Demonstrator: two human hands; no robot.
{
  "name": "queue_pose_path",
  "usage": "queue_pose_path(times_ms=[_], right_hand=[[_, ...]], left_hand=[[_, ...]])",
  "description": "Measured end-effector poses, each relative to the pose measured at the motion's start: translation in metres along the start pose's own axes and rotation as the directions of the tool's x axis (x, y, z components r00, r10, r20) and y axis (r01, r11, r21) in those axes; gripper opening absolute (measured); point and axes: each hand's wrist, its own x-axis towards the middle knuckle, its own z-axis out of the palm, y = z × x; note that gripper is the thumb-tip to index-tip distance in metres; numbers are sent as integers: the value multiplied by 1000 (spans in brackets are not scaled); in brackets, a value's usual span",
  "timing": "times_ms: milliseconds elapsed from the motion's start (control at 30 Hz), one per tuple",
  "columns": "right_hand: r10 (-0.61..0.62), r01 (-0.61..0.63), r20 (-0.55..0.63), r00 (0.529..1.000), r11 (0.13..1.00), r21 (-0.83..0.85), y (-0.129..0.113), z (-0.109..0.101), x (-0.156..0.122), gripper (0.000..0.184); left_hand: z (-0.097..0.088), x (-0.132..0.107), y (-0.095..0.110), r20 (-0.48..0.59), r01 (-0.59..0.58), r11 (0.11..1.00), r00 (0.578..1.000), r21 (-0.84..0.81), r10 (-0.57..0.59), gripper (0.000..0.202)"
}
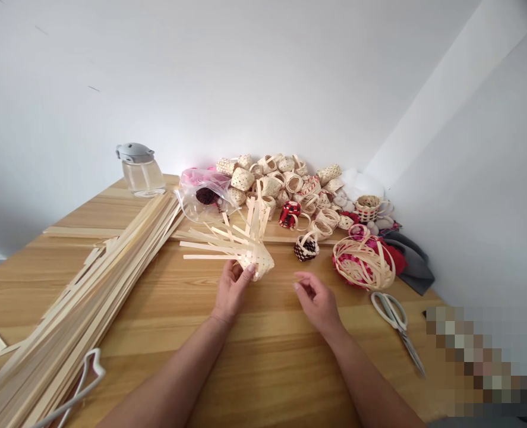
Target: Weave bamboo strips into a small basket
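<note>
My left hand [231, 289] grips a partly woven little basket of pale bamboo strips [249, 252], whose loose strip ends fan out to the left and upward. My right hand [317, 300] hovers just to the right of it above the wooden table [267, 356], fingers loosely curled and apart, holding nothing.
A long bundle of bamboo strips [89, 297] lies along the left. Several finished mini baskets [281, 181] pile at the back, beside a clear plastic bag [205, 199] and a spray bottle [141, 169]. Scissors [397, 324] and a coil of strips on red cloth [363, 261] lie at the right.
</note>
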Motion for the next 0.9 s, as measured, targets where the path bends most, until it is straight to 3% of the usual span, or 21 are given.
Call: queue_pose_path(times_ms=[67, 167, 300, 433, 533, 633, 733, 900], right_hand=[[28, -34, -58, 998, 994, -100, 1, -15, 16, 39], [-9, -6, -51, 999, 958, -286, 3, -34, 46, 46], [2, -6, -9, 1000, 875, -485, 8, -35, 76, 24], [-13, -7, -34, 999, 845, -535, 8, -33, 89, 20], [-78, -2, -121, 990, 834, -552, -3, -50, 104, 23], [-126, -31, -222, 967, 804, -594, -17, -77, 137, 24], [-67, -151, -293, 954, 738, -658, -23, -99, 180, 22], [5, -280, -386, 922, 697, -660, -17, -109, 232, 25]], left_hand=[[1, 0, 1, -2, 11, 1000, 1000, -10, -11, 62], [1, -1, 3, -5, 15, 1000, 1000, -22, -15, 59], [1, 0, 2, -6, 12, 1000, 1000, -21, -12, 55], [0, 1, 0, -8, 10, 1000, 1000, -28, -11, 55], [-1, 1, -1, -4, 8, 1000, 1000, -25, -8, 54], [-2, 2, -2, 5, 2, 1000, 1000, -21, -2, 52], [-2, 2, -3, 6, 0, 1000, 1000, -23, 0, 52], [-3, 2, -4, 16, -3, 1000, 1000, -25, 4, 55]])
